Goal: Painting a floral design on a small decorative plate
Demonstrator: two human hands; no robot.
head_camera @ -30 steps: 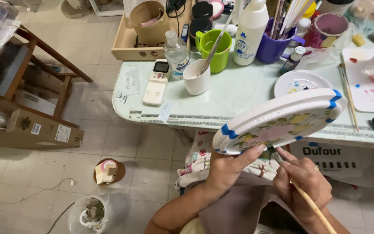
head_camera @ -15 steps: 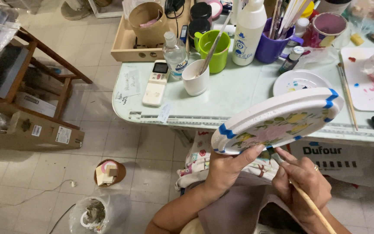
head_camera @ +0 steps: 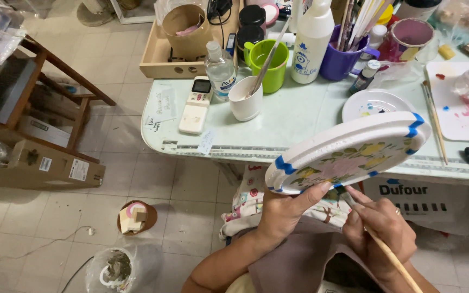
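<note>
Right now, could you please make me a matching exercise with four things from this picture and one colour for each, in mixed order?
Things:
1. mug with a stick in it
2. cup full of brushes
3. remote control
4. edge marks on the painted plaque held by the left hand

Colours:
A. blue
B. white
C. green
D. purple

Pairs: 1-C, 2-D, 3-B, 4-A
</note>
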